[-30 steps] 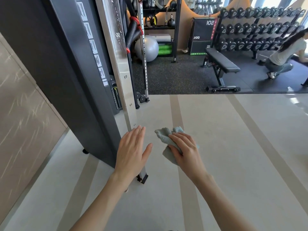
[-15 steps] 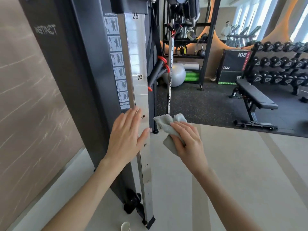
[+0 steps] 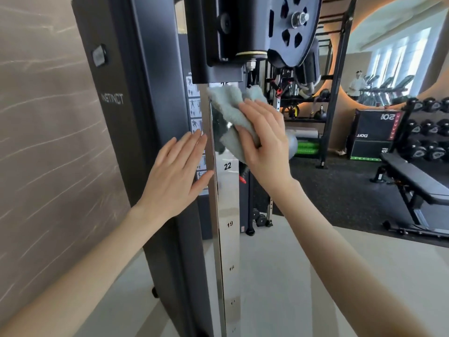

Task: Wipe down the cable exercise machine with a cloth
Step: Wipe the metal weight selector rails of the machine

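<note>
The cable machine has a black upright column (image 3: 155, 117) and a chrome numbered rail (image 3: 228, 239) running down its front. A black pulley carriage (image 3: 243, 32) sits high on the rail. My right hand (image 3: 264, 142) holds a light blue-grey cloth (image 3: 226, 105) and presses it against the rail just under the carriage, above the number 22. Left of the rail, my left hand (image 3: 177, 171) lies flat with straight fingers on the column, over the exercise sticker strip.
A brown wall (image 3: 48, 142) stands close on the left. To the right are a black bench (image 3: 413, 181), a dumbbell rack (image 3: 430, 132), a black plyo box (image 3: 374, 135) and a storage rack (image 3: 303, 110). A person (image 3: 357, 83) stands far back by the treadmills.
Both hands have risen up the machine from near the floor. The cloth went from free air beside the rail onto the rail near 22. The left hand slid up the column.
</note>
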`<state>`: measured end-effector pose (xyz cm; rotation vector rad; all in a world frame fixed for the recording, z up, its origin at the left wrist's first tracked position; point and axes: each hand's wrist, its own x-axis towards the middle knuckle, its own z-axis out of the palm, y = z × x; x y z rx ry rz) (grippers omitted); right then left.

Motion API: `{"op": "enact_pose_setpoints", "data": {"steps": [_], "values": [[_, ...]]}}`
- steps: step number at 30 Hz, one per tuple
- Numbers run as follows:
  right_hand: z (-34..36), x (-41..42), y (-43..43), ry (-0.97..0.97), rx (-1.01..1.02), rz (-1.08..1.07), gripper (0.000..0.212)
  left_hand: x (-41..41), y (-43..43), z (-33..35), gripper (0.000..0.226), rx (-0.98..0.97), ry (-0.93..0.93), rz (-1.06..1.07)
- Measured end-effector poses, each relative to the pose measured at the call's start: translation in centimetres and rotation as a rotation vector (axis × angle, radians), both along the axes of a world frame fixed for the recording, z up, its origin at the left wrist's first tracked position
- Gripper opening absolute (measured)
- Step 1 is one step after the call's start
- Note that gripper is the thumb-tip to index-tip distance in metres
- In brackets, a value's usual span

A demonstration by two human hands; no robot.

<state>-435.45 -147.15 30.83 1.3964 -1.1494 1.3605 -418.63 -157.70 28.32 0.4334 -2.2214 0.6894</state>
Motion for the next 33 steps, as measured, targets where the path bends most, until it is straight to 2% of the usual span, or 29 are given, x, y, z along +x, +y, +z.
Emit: {"op": "enact_pose_setpoints", "data": {"steps": [3, 6, 10, 18, 27, 30, 33], "values": [[1.3, -0.1, -3.1, 0.041, 0.100, -0.010, 0.037, 0.6, -0.8, -0.2, 0.066, 0.008, 0.009, -0.002], [0.9, 0.0, -4.7, -0.027, 0.222, 0.071, 0.043, 1.0, -1.5, -0.7, 0.067, 0.027, -0.010, 0.004], [-1.3, 0.3, -4.8, -0.120, 0.245, 0.155, 0.045, 0.7, -2.1, -0.9, 0.067, 0.023, -0.031, 0.003], [-7.9, 0.0, -3.6, -0.207, 0.333, 0.176, 0.046, -0.4, -1.7, -2.4, 0.065, 0.003, -0.064, -0.050], [1.0, -0.2, -4.9, -0.147, 0.212, 0.149, 0.046, -0.2, -1.8, -2.4, 0.068, -0.012, -0.113, -0.033], [-1.3, -0.1, -4.8, -0.141, 0.255, 0.177, 0.045, -0.1, -1.7, -2.3, 0.066, -0.019, -0.120, -0.036], [-6.7, 0.1, -4.1, -0.176, 0.333, 0.202, 0.046, 0.1, -1.9, -2.5, 0.065, -0.020, -0.142, -0.047]]}}
